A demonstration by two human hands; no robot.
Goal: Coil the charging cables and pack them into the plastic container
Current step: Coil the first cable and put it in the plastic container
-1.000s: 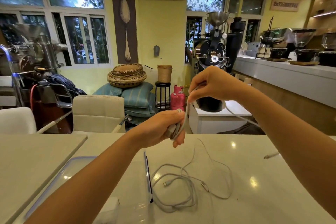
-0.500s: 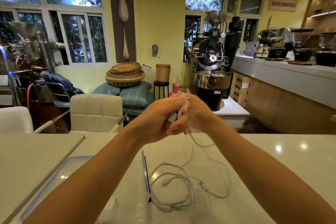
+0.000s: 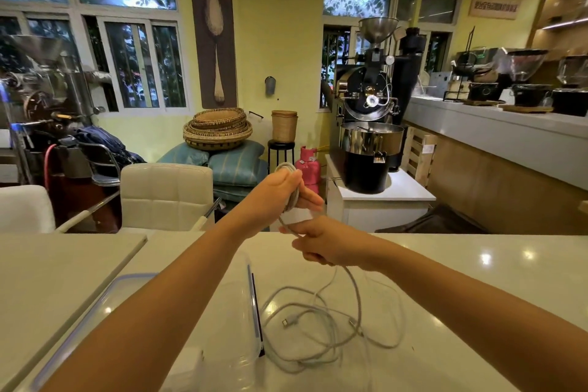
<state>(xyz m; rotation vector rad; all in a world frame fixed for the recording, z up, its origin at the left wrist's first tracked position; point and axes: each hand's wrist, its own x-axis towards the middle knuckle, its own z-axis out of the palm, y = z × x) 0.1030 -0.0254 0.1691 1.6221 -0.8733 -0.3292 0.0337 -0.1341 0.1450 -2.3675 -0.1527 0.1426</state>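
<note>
In the middle of the frame the left hand [image 3: 276, 192] grips a small white cable coil [image 3: 290, 185], the right hand [image 3: 327, 245] just below pinches its loose strand, and more cable [image 3: 321, 325] lies on the table [image 3: 477, 296] underneath.

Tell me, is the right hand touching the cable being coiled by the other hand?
Touching. The head view shows the right hand pinching the cable just below the coil gripped in the left hand.
</note>
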